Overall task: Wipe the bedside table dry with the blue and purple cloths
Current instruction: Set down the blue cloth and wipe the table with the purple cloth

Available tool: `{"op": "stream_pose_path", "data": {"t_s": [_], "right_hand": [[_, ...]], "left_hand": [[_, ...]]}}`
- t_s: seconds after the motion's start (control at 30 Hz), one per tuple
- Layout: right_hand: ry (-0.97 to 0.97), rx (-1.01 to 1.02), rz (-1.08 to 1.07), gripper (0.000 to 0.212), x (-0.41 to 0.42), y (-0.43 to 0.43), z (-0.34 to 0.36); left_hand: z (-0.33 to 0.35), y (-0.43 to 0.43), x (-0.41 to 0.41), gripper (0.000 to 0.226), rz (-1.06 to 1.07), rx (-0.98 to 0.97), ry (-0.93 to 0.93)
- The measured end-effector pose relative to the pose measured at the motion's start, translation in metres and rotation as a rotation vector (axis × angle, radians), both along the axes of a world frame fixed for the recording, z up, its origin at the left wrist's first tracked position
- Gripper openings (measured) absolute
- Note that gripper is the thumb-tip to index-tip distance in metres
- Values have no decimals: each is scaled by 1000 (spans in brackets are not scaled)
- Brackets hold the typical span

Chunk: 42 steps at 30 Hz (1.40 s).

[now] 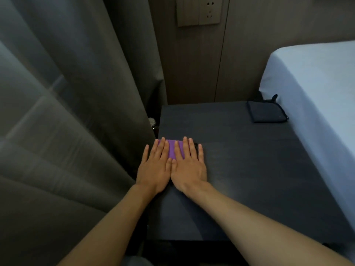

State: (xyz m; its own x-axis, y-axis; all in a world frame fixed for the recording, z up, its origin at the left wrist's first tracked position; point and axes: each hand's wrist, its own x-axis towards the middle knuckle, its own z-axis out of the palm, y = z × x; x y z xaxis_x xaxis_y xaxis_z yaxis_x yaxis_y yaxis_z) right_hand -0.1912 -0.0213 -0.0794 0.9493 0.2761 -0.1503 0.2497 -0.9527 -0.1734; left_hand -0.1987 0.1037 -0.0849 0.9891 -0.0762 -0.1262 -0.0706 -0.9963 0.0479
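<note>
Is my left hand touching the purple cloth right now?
Touching. The head view shows the left hand lying flat on the purple cloth, its straight fingers pressing it onto the bedside table.

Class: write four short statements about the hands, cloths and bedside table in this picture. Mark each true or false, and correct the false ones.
1. The left hand and the right hand both press flat on the purple cloth. True.
2. The blue cloth lies under the right hand. False: it lies folded at the far right corner of the bedside table, next to the bed, untouched.
3. The purple cloth sits near the table's left edge, by the curtain. True.
4. A plug is in the wall socket. False: nothing is plugged in.
</note>
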Motion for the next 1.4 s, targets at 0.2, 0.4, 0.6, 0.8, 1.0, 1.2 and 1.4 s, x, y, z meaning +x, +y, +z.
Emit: {"op": "stream_pose_path", "data": {"t_s": [0.2, 0.4, 0.6, 0.8, 1.0, 1.2, 1.4], "right_hand": [[-33, -49, 260, 60, 1, -23, 4], [-27, -78, 450, 59, 2, -47, 5], [-42, -97, 583, 58, 1, -79, 3], [-57, -106, 646, 56, 1, -121, 1], [-39, -110, 626, 55, -1, -170, 3], [-34, -125, 539, 56, -6, -225, 2], [-72, -148, 424, 57, -15, -271, -1]], "left_hand": [[3, -26, -29, 62, 230, -29, 3], [3, -58, -55, 64, 392, -66, -3], [4, -95, -68, 69, 491, -109, -7], [6, -137, -72, 71, 528, -145, 25], [6, -181, -74, 69, 468, -185, -12], [-4, -231, -71, 77, 404, -245, -86], [-4, -270, -65, 79, 294, -249, -50]]}}
